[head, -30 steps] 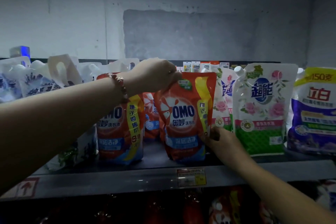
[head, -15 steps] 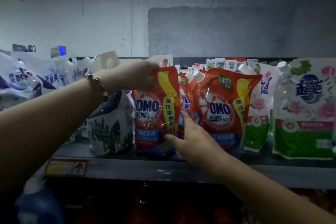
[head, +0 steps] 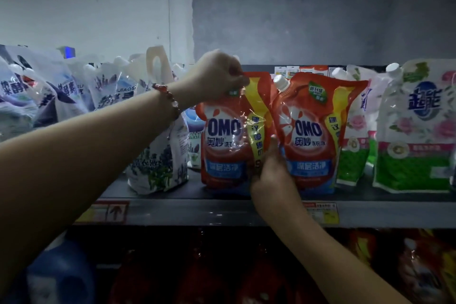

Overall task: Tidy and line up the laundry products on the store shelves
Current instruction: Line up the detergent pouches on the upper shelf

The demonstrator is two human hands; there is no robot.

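Two red OMO detergent pouches stand side by side on the top shelf (head: 222,212). My left hand (head: 217,76) grips the top corner of the left OMO pouch (head: 224,136). My right hand (head: 274,177) reaches up between the two pouches; its fingers go into the gap and touch the lower left edge of the right OMO pouch (head: 311,136), which leans a little to the right. How the right fingers lie behind the pouches is hidden.
White and purple lavender pouches (head: 158,155) crowd the shelf's left side, some tilted. Green and pink rose pouches (head: 417,128) stand to the right. Price tags (head: 320,212) sit on the shelf edge. Dark red and blue products fill the lower shelf (head: 197,271).
My left hand moved from the right OMO pouch to the top of the left one. My right hand slid from the right pouch's right edge into the gap between the two pouches.
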